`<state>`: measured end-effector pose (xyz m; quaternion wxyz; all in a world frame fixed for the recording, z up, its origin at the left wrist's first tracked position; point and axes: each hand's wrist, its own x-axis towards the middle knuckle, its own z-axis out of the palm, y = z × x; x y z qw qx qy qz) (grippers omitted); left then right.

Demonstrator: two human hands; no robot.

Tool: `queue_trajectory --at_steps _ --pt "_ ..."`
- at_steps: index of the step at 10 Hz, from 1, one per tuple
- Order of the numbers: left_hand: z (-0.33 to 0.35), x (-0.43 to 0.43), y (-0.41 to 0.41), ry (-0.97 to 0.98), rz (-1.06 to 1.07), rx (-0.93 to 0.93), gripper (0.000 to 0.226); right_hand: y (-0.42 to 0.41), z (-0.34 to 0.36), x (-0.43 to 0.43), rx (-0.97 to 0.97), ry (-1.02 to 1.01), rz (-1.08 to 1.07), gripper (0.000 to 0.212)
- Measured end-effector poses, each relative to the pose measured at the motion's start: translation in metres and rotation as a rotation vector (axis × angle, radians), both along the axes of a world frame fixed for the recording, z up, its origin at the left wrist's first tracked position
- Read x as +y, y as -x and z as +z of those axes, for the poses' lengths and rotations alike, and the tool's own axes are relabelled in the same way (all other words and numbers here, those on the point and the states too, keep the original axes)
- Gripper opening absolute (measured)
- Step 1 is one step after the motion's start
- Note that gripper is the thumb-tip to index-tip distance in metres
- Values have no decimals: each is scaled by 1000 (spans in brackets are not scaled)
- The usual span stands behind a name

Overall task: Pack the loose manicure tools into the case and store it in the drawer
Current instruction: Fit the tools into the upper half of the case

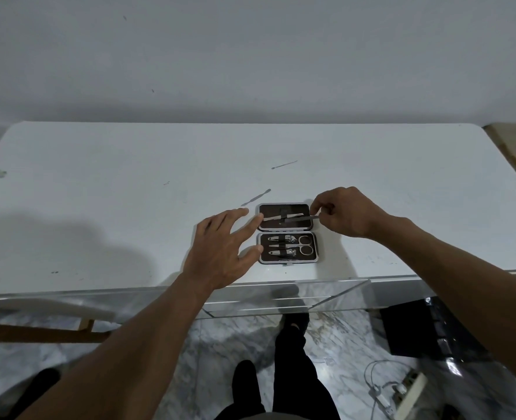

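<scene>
Lying open near the table's (99, 207) front edge, the case (296, 259) is being steadied by the left hand (220, 250), whose spread fingers are touching its left rim. The right hand (344, 212) is pinching a slim tool (309, 217) by its tail. It is judged to be light, stiff, slick steel, probably a file, and the fingers are hiding the tail. A flat pusher (256, 197) and a thin pick (284, 164) are lying loose beyond.

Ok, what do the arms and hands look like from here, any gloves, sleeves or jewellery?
No gloves on the left hand or the right hand, and no rings show on the fingers in view. The left forearm and right forearm are uncovered as far as the frame shows: no sleeve, watch or wristband.
</scene>
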<state>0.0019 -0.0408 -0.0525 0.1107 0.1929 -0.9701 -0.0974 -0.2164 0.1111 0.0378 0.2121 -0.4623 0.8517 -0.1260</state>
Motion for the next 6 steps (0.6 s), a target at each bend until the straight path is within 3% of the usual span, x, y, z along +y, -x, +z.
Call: queue_trajectory --at_steps 3,5,6 --pt "1 0 -1 -10 10 1 55 -5 -1 -12 -42 -1 -84 19" --pt "1 2 -2 -14 10 -3 55 -10 -4 -27 -199 158 -206 15" --pt "2 1 -1 -15 11 -8 56 -9 -6 -30 -176 187 -234 16"
